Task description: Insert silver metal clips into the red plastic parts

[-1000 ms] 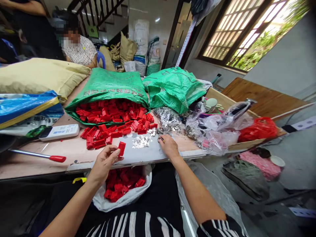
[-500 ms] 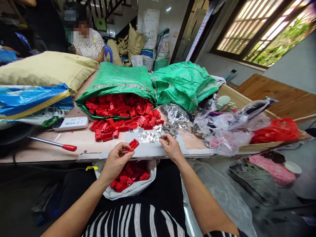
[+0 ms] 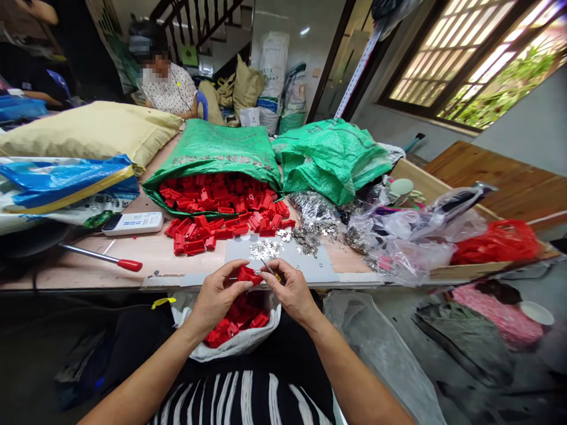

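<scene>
My left hand (image 3: pixel 217 295) pinches a small red plastic piece (image 3: pixel 247 274) just above the table's front edge. My right hand (image 3: pixel 290 290) is closed on a thin metal tool (image 3: pixel 268 268) with a yellow handle, its tip touching that red piece. Below both hands a white bag (image 3: pixel 230 345) on my lap holds several red pieces. On the table lie a little heap of silver metal bits (image 3: pixel 264 249) on a grey sheet (image 3: pixel 310 265), a scatter of loose red pieces (image 3: pixel 208 230), and a green sack (image 3: pixel 217 153) spilling more of them.
A second green sack (image 3: pixel 330 153), clear bags of metal bits (image 3: pixel 398 236) and a red bag (image 3: pixel 496 242) crowd the right. A white remote (image 3: pixel 133 223), a red-handled screwdriver (image 3: pixel 104 258), blue and yellow sacks (image 3: pixel 66 183) lie left. Another person (image 3: pixel 168 88) sits at the far end.
My right hand left the heap of metal bits and came back to the left hand. The left hand drew the red piece down toward the table edge; both now meet.
</scene>
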Demonstrator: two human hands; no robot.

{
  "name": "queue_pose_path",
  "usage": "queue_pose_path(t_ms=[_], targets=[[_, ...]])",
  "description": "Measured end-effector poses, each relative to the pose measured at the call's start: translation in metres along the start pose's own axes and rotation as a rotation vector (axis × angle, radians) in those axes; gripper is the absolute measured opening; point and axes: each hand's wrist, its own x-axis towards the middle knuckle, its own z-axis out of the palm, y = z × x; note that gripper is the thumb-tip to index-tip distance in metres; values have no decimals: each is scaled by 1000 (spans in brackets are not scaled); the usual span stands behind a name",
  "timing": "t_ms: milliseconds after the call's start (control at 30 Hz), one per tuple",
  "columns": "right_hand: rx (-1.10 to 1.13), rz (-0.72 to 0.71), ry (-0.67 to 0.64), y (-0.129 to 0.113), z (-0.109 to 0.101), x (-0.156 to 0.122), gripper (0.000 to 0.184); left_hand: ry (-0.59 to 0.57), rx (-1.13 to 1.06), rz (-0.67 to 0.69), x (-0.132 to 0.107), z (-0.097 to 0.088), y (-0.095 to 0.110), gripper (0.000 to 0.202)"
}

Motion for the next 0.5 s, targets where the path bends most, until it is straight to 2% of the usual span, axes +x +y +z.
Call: queue_pose_path(t_ms=[100,200,500], targets=[[58,13,-22,-2,5,-4,15,-77,-365,-167,-2,3,4,48],[53,9,-1,-3,6,-5,15,-105,-601,-305,-4,5,8,48],[-118,-147,38,-3,1,-2,11,-165,-795,-503,-7,5,5,27]])
